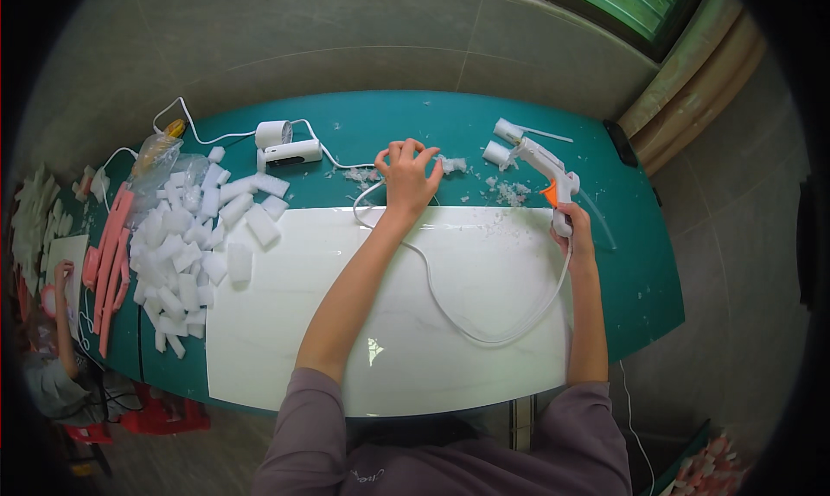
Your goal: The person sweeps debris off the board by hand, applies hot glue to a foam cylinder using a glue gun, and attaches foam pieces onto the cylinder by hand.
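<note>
One white plastic glue gun with an orange trigger is raised over the right part of the desk, its slim nozzle aimed away from the person and to the left, its long axis slanting from there back to the right, its handle dropping toward the person. The right hand is wrapped around that handle and covers much of it. Well apart from it, the left hand is palm down with bent, spread fingers near the shredded white scraps; its palm is hidden, so I cannot tell whether it grips anything. From the handle a white cable loops over the glossy white board and passes by the left forearm, which hides part of it. Near the nozzle are short white foam cylinders, one partly behind it; a translucent rod lies to the right of the gun. Left of the board's middle, white foam blocks are heaped, some on its corner, others on the green desk. Beyond them, a crumpled clear plastic bag holds something yellowish, hard to make out. Pink foam strips lie farther left, where another person is partly lost in the dark rim.
</note>
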Action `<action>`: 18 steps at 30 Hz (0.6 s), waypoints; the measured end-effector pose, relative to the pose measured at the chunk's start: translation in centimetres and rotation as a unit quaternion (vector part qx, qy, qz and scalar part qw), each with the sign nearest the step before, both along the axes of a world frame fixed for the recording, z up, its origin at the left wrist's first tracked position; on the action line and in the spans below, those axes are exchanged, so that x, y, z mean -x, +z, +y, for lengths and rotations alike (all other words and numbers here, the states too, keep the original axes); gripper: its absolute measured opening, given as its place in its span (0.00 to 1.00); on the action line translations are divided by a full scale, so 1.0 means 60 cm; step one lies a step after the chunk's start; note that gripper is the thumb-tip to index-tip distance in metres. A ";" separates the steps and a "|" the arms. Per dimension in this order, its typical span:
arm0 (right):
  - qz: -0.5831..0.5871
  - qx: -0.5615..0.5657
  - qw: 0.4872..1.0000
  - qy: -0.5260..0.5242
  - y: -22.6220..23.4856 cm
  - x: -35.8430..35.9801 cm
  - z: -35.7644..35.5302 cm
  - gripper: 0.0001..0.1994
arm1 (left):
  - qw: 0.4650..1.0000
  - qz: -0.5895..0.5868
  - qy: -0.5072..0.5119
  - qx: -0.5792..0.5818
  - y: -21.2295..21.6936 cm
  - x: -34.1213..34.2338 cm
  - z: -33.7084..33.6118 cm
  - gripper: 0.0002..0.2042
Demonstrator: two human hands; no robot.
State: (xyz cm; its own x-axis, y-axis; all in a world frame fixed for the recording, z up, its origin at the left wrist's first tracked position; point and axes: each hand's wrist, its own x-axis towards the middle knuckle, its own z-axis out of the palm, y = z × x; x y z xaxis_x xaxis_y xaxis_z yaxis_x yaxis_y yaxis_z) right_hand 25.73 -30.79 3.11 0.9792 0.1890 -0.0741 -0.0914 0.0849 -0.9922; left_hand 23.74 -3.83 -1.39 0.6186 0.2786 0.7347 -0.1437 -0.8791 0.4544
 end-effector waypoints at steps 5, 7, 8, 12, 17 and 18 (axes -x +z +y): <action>0.027 -0.040 0.999 0.001 0.000 0.007 0.013 0.10 | 1.000 -0.018 -0.004 0.018 0.011 0.000 -0.007 0.05; 0.030 -0.050 0.998 0.010 -0.002 0.005 0.011 0.10 | 0.998 -0.049 -0.013 0.031 0.019 -0.003 -0.015 0.04; 0.035 -0.060 0.997 0.019 -0.004 0.005 0.010 0.10 | 0.998 -0.049 -0.015 0.031 0.023 -0.002 -0.021 0.04; 0.041 -0.090 0.995 0.031 -0.002 0.006 0.008 0.10 | 0.985 -0.005 -0.078 0.152 0.042 0.007 -0.056 0.03; 0.000 -0.141 0.990 0.019 0.007 0.009 0.010 0.10 | 0.963 0.048 -0.135 0.228 0.046 0.021 -0.097 0.04; 0.001 -0.142 0.990 0.022 0.018 0.012 0.013 0.10 | 0.963 0.042 -0.145 0.221 0.045 0.023 -0.101 0.05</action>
State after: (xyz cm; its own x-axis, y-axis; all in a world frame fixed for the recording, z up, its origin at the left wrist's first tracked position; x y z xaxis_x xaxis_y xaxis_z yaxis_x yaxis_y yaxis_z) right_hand 25.02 -30.04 4.18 0.9696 0.2443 -0.0140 -0.1031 0.3563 -0.9287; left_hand 22.36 -9.90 1.34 0.7701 0.3585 0.5277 -0.3008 -0.5254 0.7959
